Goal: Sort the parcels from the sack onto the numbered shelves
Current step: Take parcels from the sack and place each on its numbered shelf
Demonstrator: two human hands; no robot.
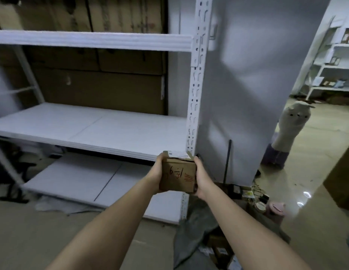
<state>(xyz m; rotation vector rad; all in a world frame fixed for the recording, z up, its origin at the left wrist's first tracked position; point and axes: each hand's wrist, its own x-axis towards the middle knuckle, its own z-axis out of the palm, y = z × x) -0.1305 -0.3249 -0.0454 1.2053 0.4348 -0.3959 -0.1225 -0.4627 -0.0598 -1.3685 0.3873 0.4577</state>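
Observation:
A small brown cardboard parcel (178, 175) with red handwriting on its near face and a white label on top is held out in front of me. My left hand (157, 174) grips its left side and my right hand (201, 177) grips its right side. The parcel hangs just in front of the right front corner of the middle shelf (95, 129) of a white metal rack. The lower shelf (82, 182) and the upper shelf (91, 39) of the rack show no parcels. A grey sack (197, 221) lies crumpled on the floor below my right forearm, with parcels partly visible in it.
The rack's perforated white upright (197, 84) stands just behind the parcel. Large brown cartons (101, 90) fill the space behind the rack. A grey wall panel (257, 84) is at the right. A mannequin hand (290, 129), cables and another white rack (335, 65) lie further right.

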